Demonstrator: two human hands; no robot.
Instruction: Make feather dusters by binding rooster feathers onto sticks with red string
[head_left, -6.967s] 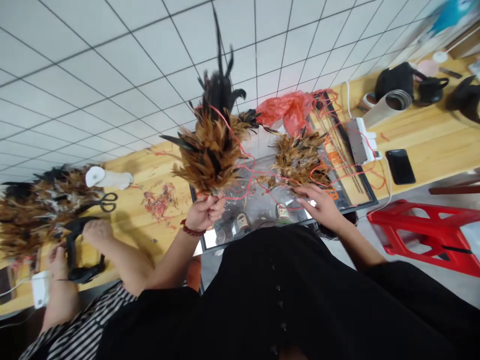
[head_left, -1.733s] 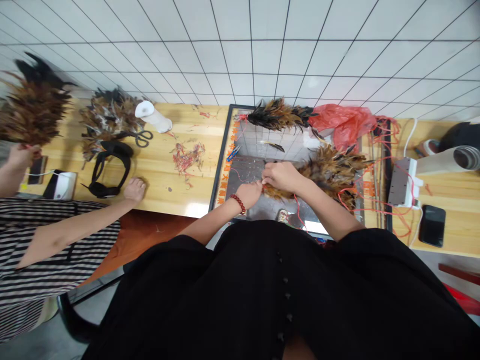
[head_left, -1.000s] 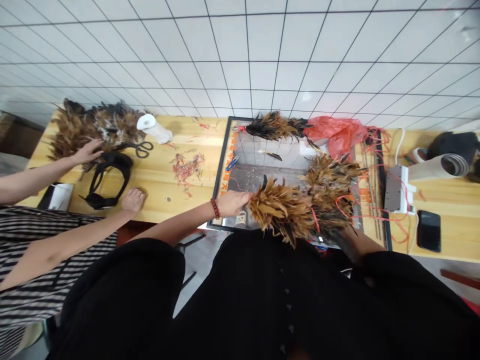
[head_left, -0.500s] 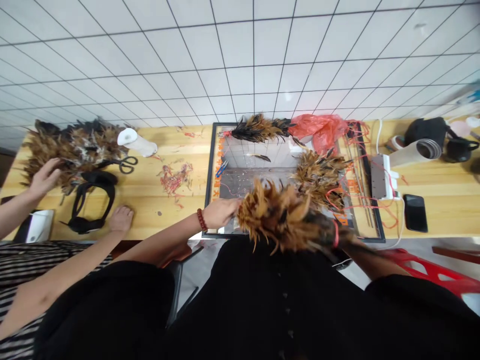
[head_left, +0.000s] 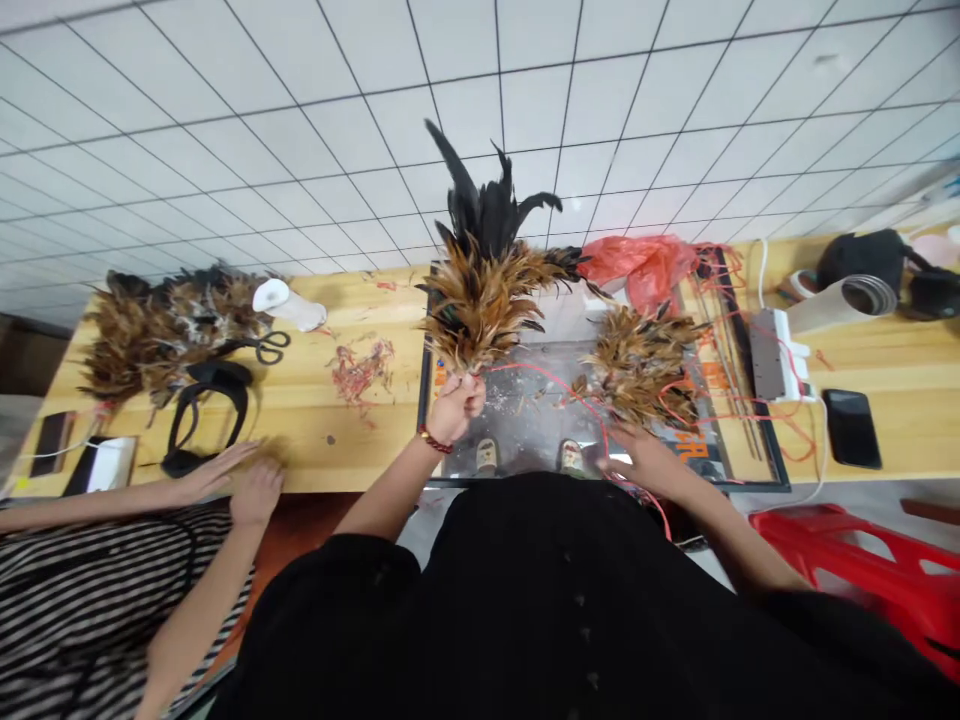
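The left hand (head_left: 454, 408) grips the feather bunch (head_left: 480, 300) at its near end, fingers wrapped narrow round the base. That hold probably keeps the quills together while leaving the brown feathers and long black plumes free to fan out, pointing far, over the framed pane (head_left: 769, 440) on the worktop (head_left: 375, 455).

A red string (head_left: 551, 374) runs from beside the base toward the right hand (head_left: 646, 460), which lies low by the near side of the loose feather pile (head_left: 641, 370). Its fingers are loosely parted; whether they touch the string, I cannot tell. The pile sits right of the bunch, presumably within easy reach. The scissors (head_left: 271, 347) lie left, apart from both hands, their handles exposed.
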